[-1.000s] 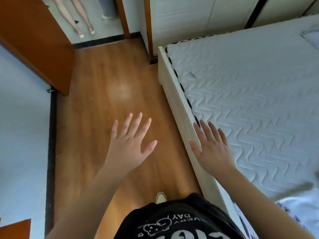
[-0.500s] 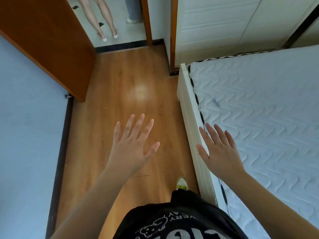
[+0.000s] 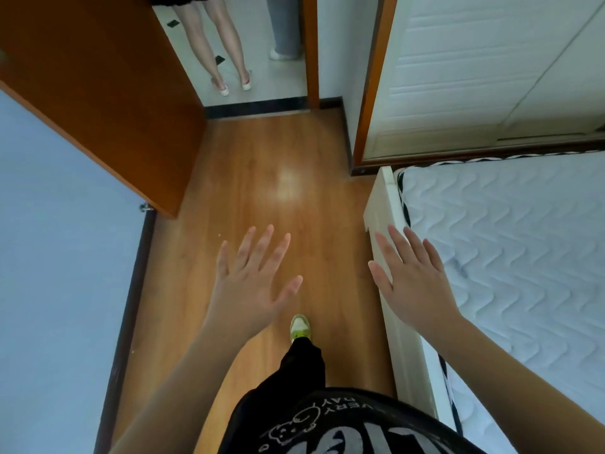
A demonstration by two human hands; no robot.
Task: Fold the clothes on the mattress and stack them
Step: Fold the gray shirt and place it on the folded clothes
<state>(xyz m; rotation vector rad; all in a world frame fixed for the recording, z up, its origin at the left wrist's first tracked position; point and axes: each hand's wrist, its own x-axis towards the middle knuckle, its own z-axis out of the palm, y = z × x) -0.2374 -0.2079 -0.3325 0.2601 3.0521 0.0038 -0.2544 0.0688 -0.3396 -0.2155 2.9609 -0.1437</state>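
Observation:
The white quilted mattress point(image 3: 510, 250) lies at the right on a cream bed frame point(image 3: 386, 224). No clothes show on the part of the mattress in view. My left hand point(image 3: 252, 283) hovers over the wooden floor with fingers spread and holds nothing. My right hand point(image 3: 412, 276) is held flat above the bed frame's edge, fingers straight, also holding nothing. I stand beside the bed in a black printed shirt point(image 3: 343, 421), one shoe point(image 3: 300, 327) stepping forward.
A wooden floor point(image 3: 262, 178) runs ahead to an open doorway with an orange door point(image 3: 98, 86) swung open at the left. Two people's legs point(image 3: 222, 44) stand beyond the doorway. A white wardrobe point(image 3: 474, 70) stands behind the bed. A pale blue wall point(image 3: 59, 257) is on the left.
The view has turned left and forward along the floor toward the doorway; the mattress has slid to the right and a white garment at its lower corner has left the view. Both hands stay spread.

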